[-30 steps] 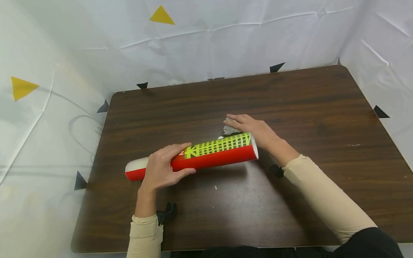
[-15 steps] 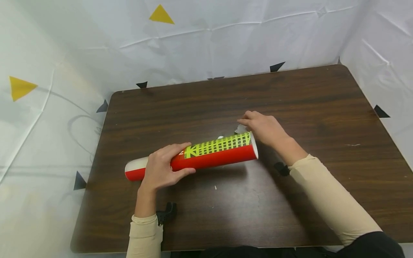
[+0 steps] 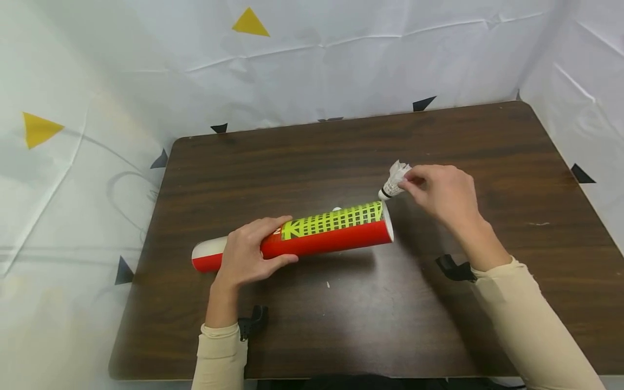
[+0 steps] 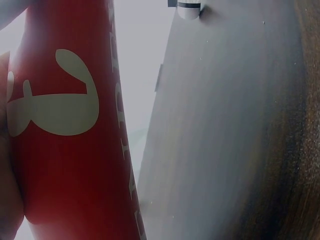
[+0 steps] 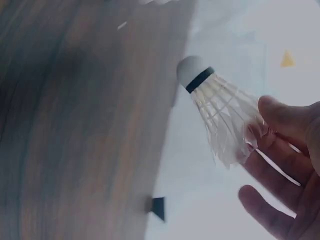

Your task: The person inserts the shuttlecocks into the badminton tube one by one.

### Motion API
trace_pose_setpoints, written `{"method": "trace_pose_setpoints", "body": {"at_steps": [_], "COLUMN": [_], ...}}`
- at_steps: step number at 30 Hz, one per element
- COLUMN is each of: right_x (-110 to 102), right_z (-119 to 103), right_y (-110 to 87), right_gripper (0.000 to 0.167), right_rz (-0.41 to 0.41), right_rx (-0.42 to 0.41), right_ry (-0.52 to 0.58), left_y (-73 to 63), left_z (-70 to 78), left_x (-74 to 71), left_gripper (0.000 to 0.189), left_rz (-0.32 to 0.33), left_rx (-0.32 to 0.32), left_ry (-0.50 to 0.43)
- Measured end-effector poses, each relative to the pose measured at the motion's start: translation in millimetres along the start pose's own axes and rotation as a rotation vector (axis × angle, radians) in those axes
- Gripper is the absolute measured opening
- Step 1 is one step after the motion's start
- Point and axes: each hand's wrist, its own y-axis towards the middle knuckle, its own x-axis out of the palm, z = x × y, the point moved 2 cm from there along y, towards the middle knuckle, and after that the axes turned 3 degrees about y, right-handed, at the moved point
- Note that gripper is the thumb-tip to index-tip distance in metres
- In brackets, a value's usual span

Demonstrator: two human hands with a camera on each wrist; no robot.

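Observation:
My left hand (image 3: 246, 253) grips a red shuttlecock tube (image 3: 336, 242) with a yellow-green grid pattern, tilted so its white-rimmed right end points right and slightly up. In the left wrist view the tube (image 4: 80, 165) fills the left side. My right hand (image 3: 448, 192) pinches a white feather shuttlecock (image 3: 396, 179) by its skirt. Its rounded cork, edged with a black band, points down-left near the tube's right end. The right wrist view shows thumb and fingers at the feathers of this shuttlecock (image 5: 225, 117). Behind the tube a second shuttlecock (image 4: 189, 10) is mostly hidden.
A dark wood-grain table (image 3: 463, 314) lies under both hands. White sheeting (image 3: 341, 65) with yellow and black triangles stands along its back and sides. A small pale fleck (image 3: 328, 284) lies on the tabletop in front of the tube.
My right hand has picked up the shuttlecock from behind the tube, moved it right and raised it, with the cork now turned toward the tube. The left hand and tube have stayed put.

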Motion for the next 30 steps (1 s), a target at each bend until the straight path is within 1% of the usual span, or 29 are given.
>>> {"method": "trace_pose_setpoints", "body": {"at_steps": [2, 5, 8, 10, 14, 17, 22, 30], "right_x": [-10.4, -24.9, -37.6, -44.7, -56.1, -63.3, -70.1, -69.5], "right_z": [-3.7, -9.6, -13.1, -13.4, -11.1, -10.0, -11.3, -14.4], "right_y": [-8.4, -17.8, -23.2, -26.9, -35.4, -42.6, -52.5, -63.5], "right_gripper": [0.017, 0.022, 0.023, 0.022, 0.019, 0.016, 0.012, 0.011], "right_rz": [0.042, 0.113, 0.167, 0.185, 0.19, 0.186, 0.151, 0.109], "right_rx": [0.067, 0.129, 0.154, 0.167, 0.195, 0.199, 0.174, 0.172], "right_ry": [0.084, 0.208, 0.298, 0.352, 0.449, 0.505, 0.553, 0.584], "left_y": [-0.8, -1.7, -2.0, -1.8, -2.3, -2.5, -1.9, -3.6], "left_z": [0.0, -0.4, -1.1, -0.6, -0.2, -0.9, -2.0, -1.7], "left_x": [0.8, 1.0, 0.5, -0.3, -1.6, -1.7, -2.3, -3.4], "left_gripper": [0.068, 0.068, 0.068, 0.068, 0.068, 0.068, 0.069, 0.068], "left_rz": [-0.001, 0.003, 0.009, 0.012, 0.011, 0.006, 0.007, 0.004], "left_rx": [-0.002, -0.007, -0.01, -0.006, -0.004, -0.006, -0.003, -0.002], "left_ry": [-0.004, -0.004, 0.002, 0.006, 0.006, 0.003, 0.006, 0.002]}}
